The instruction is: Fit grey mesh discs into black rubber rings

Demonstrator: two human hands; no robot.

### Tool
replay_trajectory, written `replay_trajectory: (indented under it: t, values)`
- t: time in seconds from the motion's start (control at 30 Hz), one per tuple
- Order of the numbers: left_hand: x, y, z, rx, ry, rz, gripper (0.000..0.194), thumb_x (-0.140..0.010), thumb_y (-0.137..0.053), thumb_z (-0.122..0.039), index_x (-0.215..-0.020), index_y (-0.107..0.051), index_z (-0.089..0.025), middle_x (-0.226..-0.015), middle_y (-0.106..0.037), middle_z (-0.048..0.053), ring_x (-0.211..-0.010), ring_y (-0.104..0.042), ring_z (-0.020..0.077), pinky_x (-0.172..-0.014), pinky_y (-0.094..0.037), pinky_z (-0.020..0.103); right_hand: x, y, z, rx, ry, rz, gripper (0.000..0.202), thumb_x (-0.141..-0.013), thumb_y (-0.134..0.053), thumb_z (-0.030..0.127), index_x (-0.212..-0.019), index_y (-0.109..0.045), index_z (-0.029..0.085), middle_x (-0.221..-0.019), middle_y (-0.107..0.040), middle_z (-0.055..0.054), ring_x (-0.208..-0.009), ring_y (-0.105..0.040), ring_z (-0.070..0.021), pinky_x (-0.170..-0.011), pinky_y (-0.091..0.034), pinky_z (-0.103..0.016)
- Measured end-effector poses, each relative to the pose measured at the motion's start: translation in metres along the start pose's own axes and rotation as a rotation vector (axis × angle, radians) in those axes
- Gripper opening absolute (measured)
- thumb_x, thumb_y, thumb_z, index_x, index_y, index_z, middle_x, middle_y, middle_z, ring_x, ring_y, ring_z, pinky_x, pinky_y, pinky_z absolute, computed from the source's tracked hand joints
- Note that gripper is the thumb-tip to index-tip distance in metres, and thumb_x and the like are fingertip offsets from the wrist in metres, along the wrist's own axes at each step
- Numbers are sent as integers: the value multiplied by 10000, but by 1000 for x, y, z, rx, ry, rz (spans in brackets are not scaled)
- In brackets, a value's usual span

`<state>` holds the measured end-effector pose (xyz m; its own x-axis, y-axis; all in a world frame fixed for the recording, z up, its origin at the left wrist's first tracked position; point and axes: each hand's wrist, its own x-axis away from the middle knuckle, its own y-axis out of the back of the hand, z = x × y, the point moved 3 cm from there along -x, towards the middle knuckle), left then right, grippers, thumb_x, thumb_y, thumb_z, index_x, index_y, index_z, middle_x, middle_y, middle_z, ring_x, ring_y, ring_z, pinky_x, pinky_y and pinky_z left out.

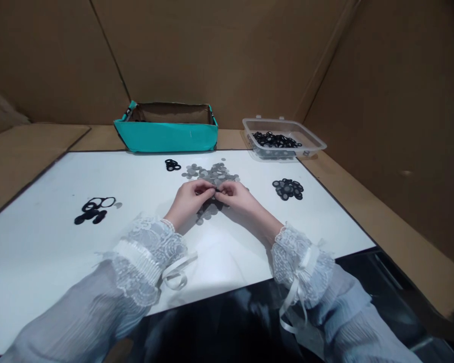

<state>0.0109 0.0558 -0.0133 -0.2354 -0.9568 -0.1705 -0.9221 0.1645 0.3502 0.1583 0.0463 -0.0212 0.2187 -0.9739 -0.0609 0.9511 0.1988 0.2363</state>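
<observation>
My left hand [192,200] and my right hand [239,198] meet fingertip to fingertip over a loose pile of small grey discs [219,173]. Both are closed in a pinch on a small black ring [217,190], mostly hidden by the fingers; whether a disc sits in it I cannot tell. Behind the pile, to the left, lies a little cluster of black rings [172,165]. Right of my hands is a heap of black rings with grey centres [287,189].
At the back stand a teal-fronted cardboard box [170,137] and a clear plastic container [313,145] holding many black rings. Larger black rings and dark discs [93,212] lie at the left on the white board [34,242]. Cardboard walls [227,55] enclose the back and right.
</observation>
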Motion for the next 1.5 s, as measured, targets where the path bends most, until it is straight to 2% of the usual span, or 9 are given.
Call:
replay_trajectory:
  t: [0.17, 0.3, 0.5, 0.73, 0.87, 1.0, 1.13, 1.33, 1.5]
  values:
    - [2, 0, -1, -24, 9, -21, 114, -713, -630, -301, -734, -673, -197, -750, -701, 63, -763, -664, 243, -703, -521, 370, 0, -2, -1, -22, 24, -12, 131, -721, -653, 189, -627, -564, 175, -529, -510, 35, -504, -457, -94, -498, -343, -237]
    - [3, 1, -3, -86, 25, -47, 114, -732, -594, -295, -738, -645, -193, -757, -689, 67, -760, -645, 243, -710, -497, 375, -2, 1, -1, -102, -48, -55, 111, -717, -666, 184, -642, -585, 165, -533, -575, 12, -509, -539, -110, -505, -406, -241]
    - [7, -2, -7, -167, 19, -35, 164, -790, -521, -327, -738, -600, -192, -704, -652, 49, -693, -607, 220, -650, -463, 339, 1, 2, 9, -200, -131, -144, 162, -711, -685, 129, -606, -565, 161, -499, -570, 21, -464, -544, -97, -489, -458, -228]
    - [19, -5, -23, -377, -66, -184, 117, -832, -479, -274, -772, -541, -196, -755, -636, 53, -731, -603, 219, -730, -459, 340, 5, -4, 17, -231, -147, -187, 187, -746, -653, 128, -597, -544, 161, -470, -536, 44, -426, -509, -73, -459, -461, -199]
    - [22, -5, -27, -344, -42, -218, 123, -855, -465, -274, -776, -521, -198, -750, -621, 43, -709, -588, 203, -717, -464, 337, 6, -6, 17, -225, -110, -219, 180, -743, -659, 159, -607, -542, 159, -479, -531, 44, -438, -512, -78, -466, -456, -200]
    - [20, -6, -23, -251, -14, -177, 136, -857, -484, -279, -749, -505, -199, -719, -611, 26, -645, -569, 175, -647, -467, 309, 5, -7, 13, -248, -78, -276, 159, -746, -649, 180, -627, -544, 161, -516, -535, 40, -468, -529, -88, -469, -447, -202]
    - [17, -7, -17, -180, -23, -155, 122, -847, -500, -284, -770, -526, -193, -749, -638, 31, -662, -592, 169, -628, -481, 289, 4, -8, 10, -202, -53, -228, 167, -756, -635, 198, -633, -526, 166, -511, -524, 41, -476, -508, -86, -477, -421, -204]
    - [19, -5, -17, -182, -32, -164, 159, -830, -503, -265, -878, -615, -163, -843, -696, 61, -731, -631, 180, -723, -501, 308, 5, -9, 11, -68, 13, -89, 134, -783, -588, 195, -673, -516, 169, -542, -510, 45, -489, -482, -85, -480, -381, -212]
    - [18, -3, -20, -162, -43, -113, 203, -819, -529, -285, -878, -671, -154, -863, -722, 74, -751, -643, 191, -728, -492, 307, 4, -6, 4, 55, 23, -74, 108, -789, -584, 201, -701, -530, 169, -576, -529, 27, -528, -509, -107, -495, -376, -226]
